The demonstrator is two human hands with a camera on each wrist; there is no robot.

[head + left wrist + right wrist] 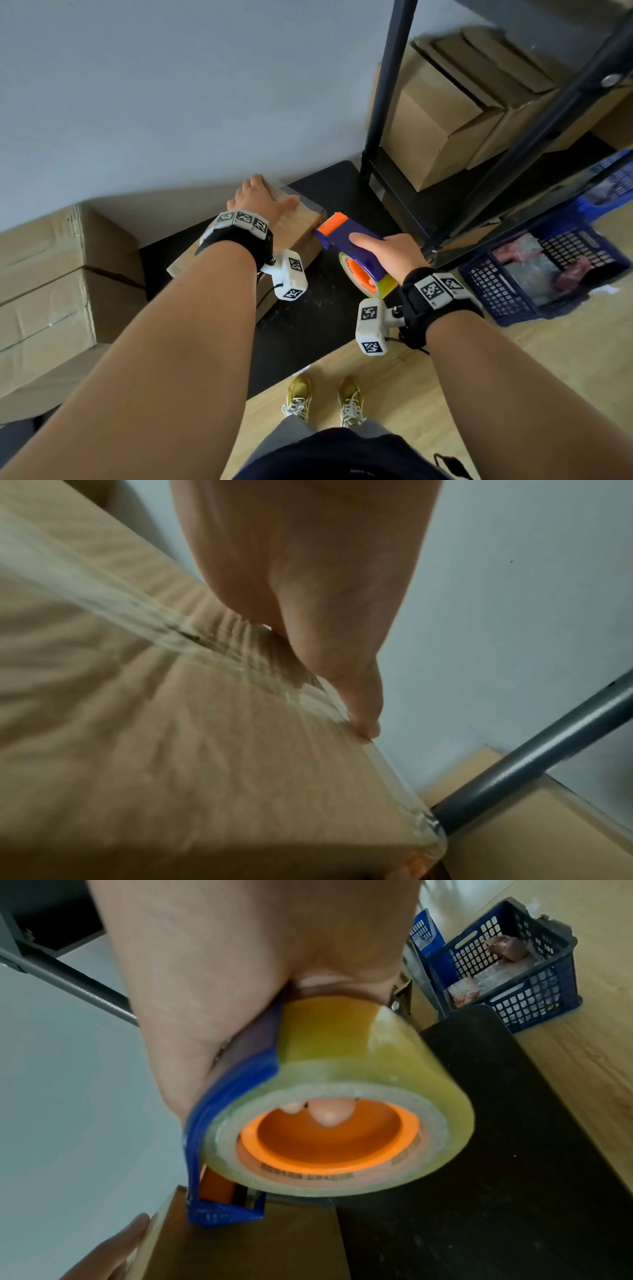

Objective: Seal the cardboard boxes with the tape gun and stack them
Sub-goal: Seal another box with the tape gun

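A small cardboard box (301, 226) stands on a black table (308, 329), with clear tape (113, 599) running along its top seam and over its far edge. My left hand (260, 198) lies flat on the box top, fingers straight, thumb (363, 710) pressed on the tape near the edge. My right hand (387, 250) grips a blue and orange tape gun (346, 236) carrying a roll of clear tape (346, 1096). The gun's orange toothed end sits at the box's right edge. A fingertip shows inside the roll's orange core.
Large cardboard boxes (51, 291) are piled at the left against the wall. A dark metal shelf frame (383, 102) at the right holds more cardboard boxes (442, 113). A blue plastic crate (548, 270) with wrapped items sits on the wooden floor.
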